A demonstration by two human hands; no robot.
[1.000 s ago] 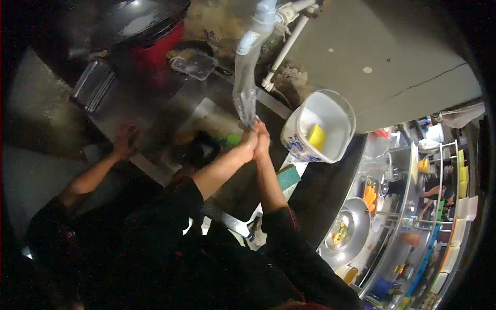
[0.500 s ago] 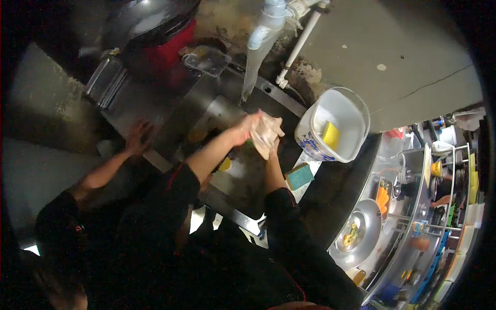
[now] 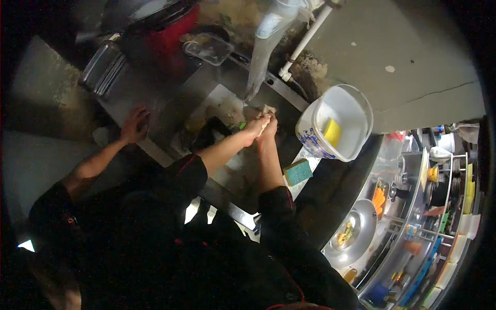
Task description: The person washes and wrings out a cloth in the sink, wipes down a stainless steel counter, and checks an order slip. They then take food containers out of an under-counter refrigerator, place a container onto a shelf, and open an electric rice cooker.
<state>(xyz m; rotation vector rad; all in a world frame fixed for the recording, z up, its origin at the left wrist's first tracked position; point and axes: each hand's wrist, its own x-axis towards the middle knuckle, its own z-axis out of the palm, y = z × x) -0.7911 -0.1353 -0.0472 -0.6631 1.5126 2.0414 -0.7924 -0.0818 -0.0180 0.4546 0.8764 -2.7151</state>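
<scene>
Pale wad (image 3: 268, 109) at the centre of the frame, over the sink (image 3: 287, 93); cloth or lather, I cannot tell. Both my hands are brought together on it, left (image 3: 256, 127) against right (image 3: 270, 128), fingers bent in tightly, a pale end showing above. Pipe in a clear sleeve (image 3: 262, 59) hangs just above, top centre.

Writing: blue print (image 3: 313, 144) on the white tub (image 3: 305, 123), right of centre; marks too blurred to read. Yellow sponge (image 3: 332, 132) inside that tub; green pad (image 3: 298, 173) just below it. Small packs (image 3: 413, 230) on the shelves, lower right, carry colours, lettering too small.

Silver bowl (image 3: 368, 227), lower right, with yellow food in a smaller dish (image 3: 345, 236); orange pieces (image 3: 380, 199) near it. Another person's hand (image 3: 135, 125), left of centre, spread at the sink's edge, apart from mine. Upper left: stacked trays (image 3: 103, 67), red bin (image 3: 173, 41), clear box (image 3: 209, 52).
</scene>
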